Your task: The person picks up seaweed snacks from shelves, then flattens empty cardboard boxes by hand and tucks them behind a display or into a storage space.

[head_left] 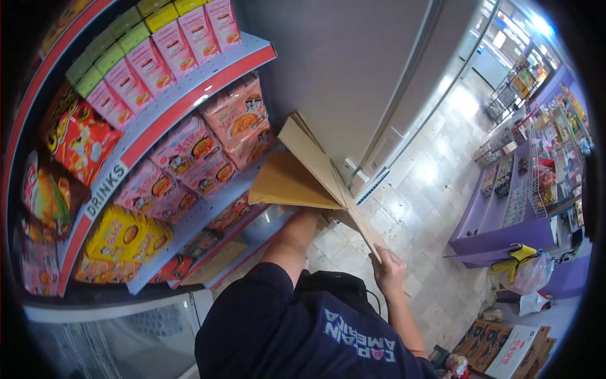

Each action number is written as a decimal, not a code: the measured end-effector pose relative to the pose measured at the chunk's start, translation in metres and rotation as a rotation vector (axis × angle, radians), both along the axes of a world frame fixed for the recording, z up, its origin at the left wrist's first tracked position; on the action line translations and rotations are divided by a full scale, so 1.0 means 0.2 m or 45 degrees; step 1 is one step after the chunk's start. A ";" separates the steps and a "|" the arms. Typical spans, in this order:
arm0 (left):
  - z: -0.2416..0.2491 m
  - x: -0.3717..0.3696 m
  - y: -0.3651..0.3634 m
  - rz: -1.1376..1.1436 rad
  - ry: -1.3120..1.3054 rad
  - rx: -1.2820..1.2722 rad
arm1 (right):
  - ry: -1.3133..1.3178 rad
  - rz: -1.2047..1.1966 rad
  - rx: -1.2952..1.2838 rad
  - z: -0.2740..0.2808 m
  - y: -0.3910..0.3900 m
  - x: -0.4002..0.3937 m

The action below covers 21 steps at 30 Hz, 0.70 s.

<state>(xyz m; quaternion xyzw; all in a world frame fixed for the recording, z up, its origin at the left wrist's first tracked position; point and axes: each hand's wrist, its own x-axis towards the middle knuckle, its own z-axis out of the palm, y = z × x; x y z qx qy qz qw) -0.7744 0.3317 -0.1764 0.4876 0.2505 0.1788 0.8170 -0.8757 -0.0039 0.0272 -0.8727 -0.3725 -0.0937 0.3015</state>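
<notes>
A folded piece of brown cardboard [303, 174], apparently a flattened box, leans in front of me between the shelves and a grey upright panel. My right hand [389, 271] is closed around the lower end of its long edge. My left forearm [297, 234] reaches up behind the cardboard's lower flap, which hides my left hand and its fingers. Close to that flap, on the left, pink noodle packs [237, 120] stand on a shelf.
Left, a curved shelf rack with a DRINKS label [104, 192] holds pink cartons [196, 31] and yellow noodle packs [129, 234]. Right, purple shelving [470, 221] lines the tiled floor [429, 177]. Printed boxes [505, 347] lie at lower right; a glass-topped case [126, 335] stands lower left.
</notes>
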 end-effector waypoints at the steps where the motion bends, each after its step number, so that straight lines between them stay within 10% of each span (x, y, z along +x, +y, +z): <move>1: -0.02 0.03 0.08 -0.007 -0.006 -0.011 | 0.028 -0.003 -0.012 -0.04 0.05 0.02; 16: -0.59 0.20 0.14 0.216 -0.187 -0.145 | 0.364 -0.220 -0.183 -0.23 0.18 0.37; 21: 0.42 0.11 0.11 0.031 0.049 -0.423 | 0.332 -0.213 -0.343 -0.14 0.16 0.28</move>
